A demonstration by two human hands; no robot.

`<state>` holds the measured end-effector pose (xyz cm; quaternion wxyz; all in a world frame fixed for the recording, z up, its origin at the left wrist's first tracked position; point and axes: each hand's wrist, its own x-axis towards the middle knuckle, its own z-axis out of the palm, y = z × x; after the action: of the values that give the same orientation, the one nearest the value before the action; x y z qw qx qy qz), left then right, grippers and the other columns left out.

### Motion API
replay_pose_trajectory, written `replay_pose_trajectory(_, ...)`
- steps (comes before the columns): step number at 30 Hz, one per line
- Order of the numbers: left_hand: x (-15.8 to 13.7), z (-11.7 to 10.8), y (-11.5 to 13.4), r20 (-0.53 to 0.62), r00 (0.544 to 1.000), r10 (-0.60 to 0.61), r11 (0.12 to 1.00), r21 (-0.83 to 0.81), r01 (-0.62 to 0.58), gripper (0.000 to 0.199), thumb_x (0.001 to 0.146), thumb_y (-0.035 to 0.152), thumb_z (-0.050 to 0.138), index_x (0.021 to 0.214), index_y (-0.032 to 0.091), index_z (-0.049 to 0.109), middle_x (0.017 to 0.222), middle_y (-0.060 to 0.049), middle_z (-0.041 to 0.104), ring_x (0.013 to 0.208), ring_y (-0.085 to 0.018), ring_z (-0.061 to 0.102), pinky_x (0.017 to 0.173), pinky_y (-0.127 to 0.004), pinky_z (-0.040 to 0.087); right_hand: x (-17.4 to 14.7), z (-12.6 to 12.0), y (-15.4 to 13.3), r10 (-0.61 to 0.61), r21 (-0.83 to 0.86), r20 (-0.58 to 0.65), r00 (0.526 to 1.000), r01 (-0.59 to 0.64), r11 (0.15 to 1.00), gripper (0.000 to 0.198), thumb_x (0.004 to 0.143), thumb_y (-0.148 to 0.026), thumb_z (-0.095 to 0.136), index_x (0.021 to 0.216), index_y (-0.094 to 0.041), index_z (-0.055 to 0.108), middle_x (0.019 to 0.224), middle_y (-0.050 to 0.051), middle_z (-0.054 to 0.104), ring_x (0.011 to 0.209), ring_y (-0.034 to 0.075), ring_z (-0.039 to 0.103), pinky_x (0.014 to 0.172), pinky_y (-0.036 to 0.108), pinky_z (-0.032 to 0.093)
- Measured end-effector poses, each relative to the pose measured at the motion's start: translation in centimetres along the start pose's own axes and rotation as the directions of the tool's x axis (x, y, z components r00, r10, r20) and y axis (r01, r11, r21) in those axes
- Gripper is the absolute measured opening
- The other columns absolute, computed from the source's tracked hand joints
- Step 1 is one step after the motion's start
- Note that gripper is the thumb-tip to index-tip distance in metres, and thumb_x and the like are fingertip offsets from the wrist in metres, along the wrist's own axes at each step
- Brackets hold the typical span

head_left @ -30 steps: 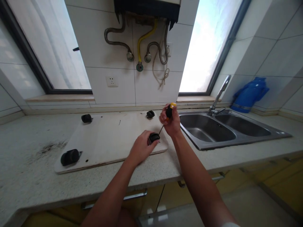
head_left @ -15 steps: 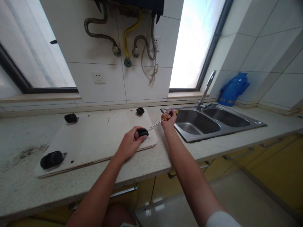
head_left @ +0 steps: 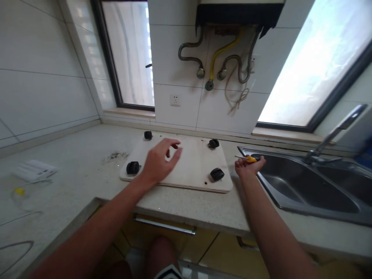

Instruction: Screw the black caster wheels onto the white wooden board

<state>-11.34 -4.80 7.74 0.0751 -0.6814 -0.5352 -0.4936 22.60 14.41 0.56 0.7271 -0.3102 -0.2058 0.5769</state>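
My left hand (head_left: 159,161) hovers over the pale wooden board (head_left: 190,162), its fingers curved and apart with nothing between them. A screwdriver (head_left: 249,159) with a yellow and black handle lies in my closed right hand (head_left: 245,167), its short visible shaft pointing left, near the sink's left rim. Black caster wheels are fixed at the board's corners: one at the front right (head_left: 217,174), one at the back right (head_left: 214,143), one at the front left (head_left: 133,167) and one at the back left (head_left: 148,135).
The stone counter (head_left: 95,166) carries the board. To the right are a double steel sink (head_left: 290,186) and a tap (head_left: 334,133). A white box-like device (head_left: 33,170) with a cable sits at far left. Hoses (head_left: 216,58) hang from the wall above.
The view has swung left. My left hand has let go of the front right caster and moved left over the board. My right hand still holds the screwdriver, now farther from the caster.
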Motion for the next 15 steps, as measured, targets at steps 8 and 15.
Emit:
replay_pose_trajectory(8,0.3,-12.5,-18.3,-0.101,0.679,-0.727,0.508,0.585,0.632,0.034,0.092,0.037,0.066,0.114,0.017,0.083,0.122,-0.018,0.082,0.113,-0.039,0.075,0.094,-0.045,0.057,-0.9,1.4,0.3,0.041,0.113,0.006,0.999,-0.041,0.993,0.056,0.102,-0.073,0.048,0.076,-0.024,0.052,0.051,-0.010,0.040,0.037,0.007,0.038,0.036,0.017,0.033)
replay_pose_trajectory(15,-3.4,-11.1,-22.7,-0.016,0.634,-0.773,0.455,0.683,0.572,0.044,0.092,0.049,0.063,0.115,0.017,0.084,0.124,-0.025,0.080,0.112,-0.045,0.073,0.086,-0.051,0.058,-1.9,2.2,0.4,0.101,0.083,0.129,0.987,-0.112,0.990,0.036,0.098,-0.055,0.065,0.091,-0.020,0.065,0.064,-0.001,0.066,0.046,0.010,0.057,0.043,0.018,0.048)
